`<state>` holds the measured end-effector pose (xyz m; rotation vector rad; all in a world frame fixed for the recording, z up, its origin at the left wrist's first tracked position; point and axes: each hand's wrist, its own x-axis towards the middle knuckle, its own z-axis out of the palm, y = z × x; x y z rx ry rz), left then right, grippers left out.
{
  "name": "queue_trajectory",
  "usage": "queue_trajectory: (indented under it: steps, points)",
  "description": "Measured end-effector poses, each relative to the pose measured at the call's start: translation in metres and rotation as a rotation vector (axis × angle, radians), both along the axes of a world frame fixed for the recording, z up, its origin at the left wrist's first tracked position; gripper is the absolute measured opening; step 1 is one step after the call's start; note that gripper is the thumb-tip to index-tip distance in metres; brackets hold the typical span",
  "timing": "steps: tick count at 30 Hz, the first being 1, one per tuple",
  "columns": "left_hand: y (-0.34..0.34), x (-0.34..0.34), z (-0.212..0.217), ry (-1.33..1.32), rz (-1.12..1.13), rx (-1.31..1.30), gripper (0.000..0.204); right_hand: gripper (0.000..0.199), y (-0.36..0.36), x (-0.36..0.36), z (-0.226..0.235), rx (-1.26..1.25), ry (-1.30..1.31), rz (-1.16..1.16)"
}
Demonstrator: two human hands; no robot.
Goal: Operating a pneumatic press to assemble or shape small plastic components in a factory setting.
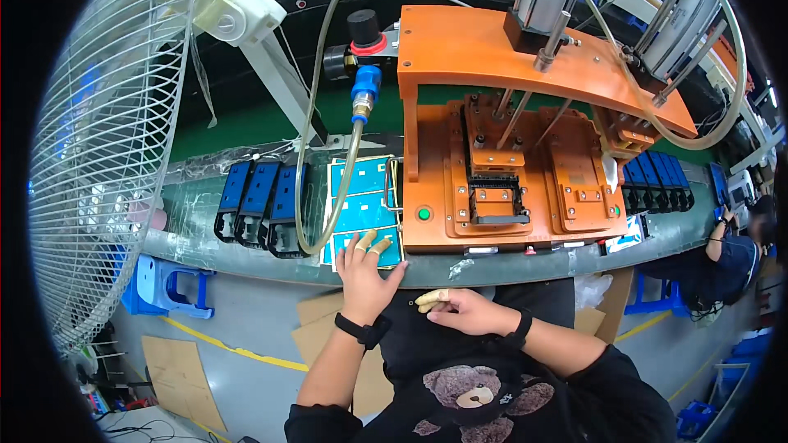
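My left hand (pixel 367 276) rests with fingers stretched on the lower part of a stack of blue sheets with pale edges (pixel 362 211). Cream finger cots cover some of its fingertips. Over my lap, in front of the bench edge, my right hand (pixel 468 312) is closed, its cot-covered fingers pressed together near the thumb. Whether anything small sits between them I cannot make out. Right of the sheets stands an orange pneumatic press (pixel 427 180). A black plastic part (pixel 497 199) lies in its left fixture, away from both hands.
Several blue-and-black housings (pixel 261 197) stand left of the sheets; more housings (pixel 657 180) stand right of the press. A clear hose (pixel 351 172) loops down beside the sheets. A large fan (pixel 115 131) fills the far left. Another person (pixel 730 250) sits at the right.
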<state>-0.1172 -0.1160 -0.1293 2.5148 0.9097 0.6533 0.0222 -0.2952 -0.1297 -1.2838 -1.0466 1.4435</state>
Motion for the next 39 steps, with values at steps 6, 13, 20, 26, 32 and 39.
queue_trajectory:
  steps: [6,13,20,26,32,39]
  points:
    - [0.003,-0.002,0.004,0.017,0.007,-0.055,0.047,0.034,0.014,0.001,-0.004,0.02,0.053,-0.08]
    - [-0.007,0.003,-0.003,0.006,0.06,-0.063,0.053,0.029,0.031,0.0,-0.021,0.013,0.225,-0.344]
    - [-0.009,0.001,-0.005,-0.015,0.066,-0.108,0.049,0.026,0.039,-0.001,-0.032,0.046,0.221,-0.386]
    - [0.0,-0.001,-0.007,-0.039,0.056,-0.178,0.039,0.03,0.039,-0.005,-0.019,-0.012,-0.017,-0.361]
    - [0.046,-0.011,0.015,-0.175,0.057,-0.245,0.017,0.045,0.052,-0.012,0.011,0.454,-0.869,-0.136]
    - [0.133,-0.075,0.071,-0.261,0.306,0.08,0.028,0.048,0.052,-0.002,0.019,0.342,-0.894,0.005]
